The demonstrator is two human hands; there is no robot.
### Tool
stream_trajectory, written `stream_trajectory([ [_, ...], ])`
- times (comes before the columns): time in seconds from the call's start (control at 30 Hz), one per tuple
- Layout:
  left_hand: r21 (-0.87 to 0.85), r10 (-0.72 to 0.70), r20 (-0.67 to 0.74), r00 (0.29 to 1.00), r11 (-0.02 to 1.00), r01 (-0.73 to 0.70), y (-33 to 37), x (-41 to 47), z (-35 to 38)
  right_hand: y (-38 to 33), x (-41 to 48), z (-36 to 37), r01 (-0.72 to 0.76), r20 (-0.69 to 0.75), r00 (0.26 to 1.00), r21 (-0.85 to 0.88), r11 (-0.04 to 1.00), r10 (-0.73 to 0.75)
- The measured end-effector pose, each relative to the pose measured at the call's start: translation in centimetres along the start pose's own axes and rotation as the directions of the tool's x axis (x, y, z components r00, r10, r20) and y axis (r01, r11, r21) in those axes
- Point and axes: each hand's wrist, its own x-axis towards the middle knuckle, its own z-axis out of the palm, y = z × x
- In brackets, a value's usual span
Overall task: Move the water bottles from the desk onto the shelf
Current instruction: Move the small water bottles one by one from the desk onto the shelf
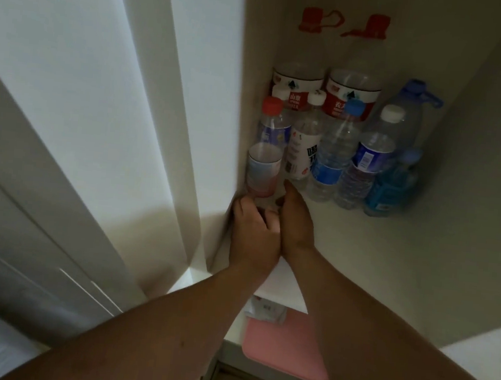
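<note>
two hands on the red-capped bottle (263, 172)
left hand (254, 236) and right hand (296, 225) curled their fingers round its clear base; it stood upright on the shelf (360, 246).

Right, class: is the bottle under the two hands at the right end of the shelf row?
No: the left hand and right hand hold the pink-labelled bottle at the row's left end, by the side wall.

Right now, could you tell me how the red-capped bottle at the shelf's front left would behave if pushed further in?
The red-capped bottle is tall and narrow, so a high push would probably tip it. It stands close beside the white-label bottle and may knock that. Its smooth plastic would likely slide on the shelf.
</note>
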Motion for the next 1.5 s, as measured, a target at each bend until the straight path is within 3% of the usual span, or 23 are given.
stream_trajectory([
  [0.03, 0.014, -0.004, 0.005, 1.0, 1.0, 0.004, -0.1, -0.1, -0.1, -0.3, -0.7, -0.5, -0.031, 0.024, 0.999, 0.014, 0.999, 0.031],
  [0.1, 0.052, 0.01, 0.026, 1.0, 0.999, -0.011, -0.4, -0.7, -0.6, 0.3, -2.2, -1.3, -0.071, 0.046, 0.996, -0.115, 0.991, 0.077],
  [0.2, 0.159, 0.046, 0.107, 0.993, 0.985, -0.063, -0.7, -2.8, -2.0, 2.7, -5.6, -2.4, -0.111, -0.038, 0.994, -0.264, 0.958, 0.104],
  [0.37, 0.194, 0.229, 0.351, 0.908, 0.931, -0.309, 0.8, -9.1, -3.7, 3.8, -13.8, -7.0, -0.082, 0.022, 0.995, -0.333, 0.939, 0.095],
  [0.47, 0.069, 0.31, 0.55, 0.775, 0.908, -0.413, 3.4, -14.3, -2.4, 4.8, -19.4, -11.9, -0.158, 0.072, 0.978, -0.359, 0.92, 0.196],
  [0.53, 0.014, 0.287, 0.692, 0.662, 0.912, -0.41, 5.6, -18.0, 0.1, 6.5, -23.4, -16.2, -0.246, 0.033, 0.959, -0.395, 0.885, 0.281],
  [0.7, -0.095, 0.262, 0.914, 0.31, 0.881, -0.464, 11.2, -26.9, 9.7, 12.4, -33.8, -29.3, -0.551, -0.341, 0.829, -0.367, 0.749, 0.443],
  [0.77, -0.146, 0.276, 0.938, 0.209, 0.861, -0.486, 13.8, -30.6, 13.2, 14.5, -37.7, -34.4, -0.633, -0.456, 0.753, -0.308, 0.711, 0.474],
  [0.83, -0.177, 0.285, 0.946, 0.157, 0.856, -0.486, 16.2, -34.6, 16.4, 17.0, -41.7, -38.8, -0.687, -0.529, 0.686, -0.245, 0.684, 0.5],
  [0.97, -0.198, 0.278, 0.956, 0.099, 0.853, -0.482, 19.0, -43.0, 23.3, 23.8, -49.0, -45.9, -0.75, -0.593, 0.567, -0.086, 0.656, 0.571],
  [1.17, -0.098, 0.145, 0.986, 0.077, 0.896, -0.433, 21.7, -54.9, 35.6, 34.8, -54.8, -58.0, -0.81, -0.572, 0.479, 0.006, 0.587, 0.666],
  [1.3, -0.061, 0.122, 0.984, 0.13, 0.915, -0.398, 24.2, -59.8, 44.9, 39.4, -53.1, -65.5, -0.763, -0.567, 0.535, -0.005, 0.647, 0.627],
  [1.5, -0.041, 0.171, 0.945, 0.28, 0.908, -0.417, 28.6, -62.7, 54.6, 40.2, -46.9, -72.8, -0.561, -0.612, 0.673, -0.056, 0.826, 0.415],
])
